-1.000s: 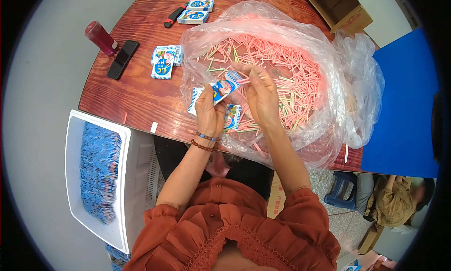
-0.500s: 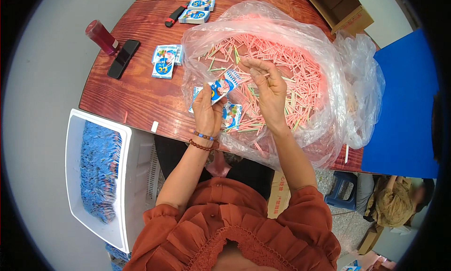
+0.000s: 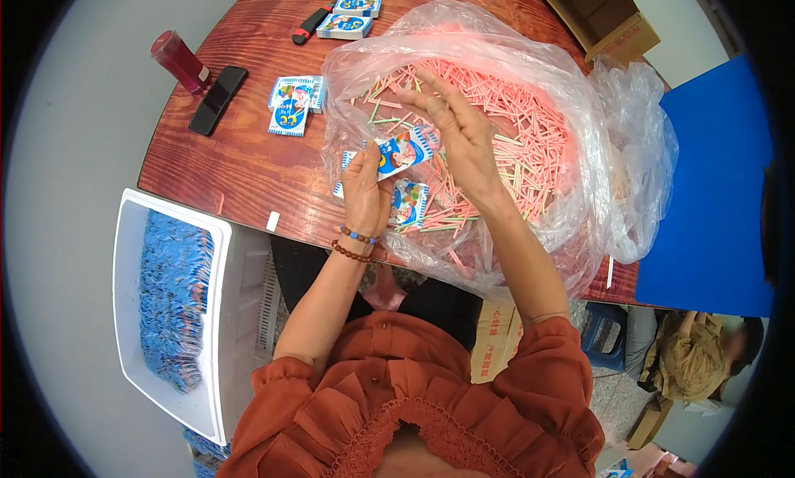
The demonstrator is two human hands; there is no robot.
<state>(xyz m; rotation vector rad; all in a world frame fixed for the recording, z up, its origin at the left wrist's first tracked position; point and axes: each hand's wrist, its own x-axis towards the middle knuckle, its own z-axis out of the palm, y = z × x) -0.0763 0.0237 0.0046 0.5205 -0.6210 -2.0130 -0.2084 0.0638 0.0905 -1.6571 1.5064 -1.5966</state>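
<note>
My left hand (image 3: pixel 364 192) is closed on a small blue-and-white printed packet (image 3: pixel 403 153), tilted up to the right. More packets lie around that hand; one packet (image 3: pixel 409 203) rests on the plastic just right of its wrist. Above the sticks is my right hand (image 3: pixel 465 147), fingers stretched and apart, with nothing visible in it. Beneath it, a heap of thin pink sticks (image 3: pixel 530 113), with some pale green ones among them, lies in a spread-out clear plastic bag (image 3: pixel 580 221).
On the table's left are stacked packets (image 3: pixel 290 109), a black phone (image 3: pixel 219 102) and a red bottle (image 3: pixel 180 62). A black-and-red cutter (image 3: pixel 312 26) lies at the back. A white tub (image 3: pixel 224 312) holds blue packets. A cardboard box (image 3: pixel 592 18) and blue panel (image 3: pixel 704 188) stand right.
My right hand has moved up and left, and its fingers have gone from a pinch to spread. The packet in my left hand has turned slightly flatter.
</note>
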